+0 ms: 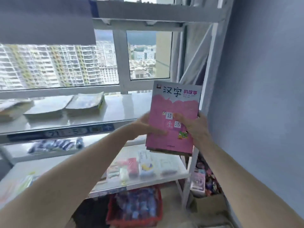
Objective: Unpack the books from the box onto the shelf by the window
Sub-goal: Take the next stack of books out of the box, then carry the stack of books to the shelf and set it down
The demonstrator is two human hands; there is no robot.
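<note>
A small stack of books topped by a pink book (172, 112) with Chinese characters on its cover is held up in front of the white shelf (115, 111) by the window. My left hand (148, 125) grips its left edge, thumb on the cover. My right hand (195, 127) grips the right edge, thumb pressed across the cover's middle. The stack hangs in the air above the right end of the shelf board. Three piles of books (85, 102) lie flat on that board to the left. The box is out of view.
A lower shelf board (179, 176) carries small packets and boxes. A red basket (136, 209) of mixed items stands on the floor beneath. More colourful items sit at the right by the blue wall (263, 96). A grey blind (46, 20) hangs at top left.
</note>
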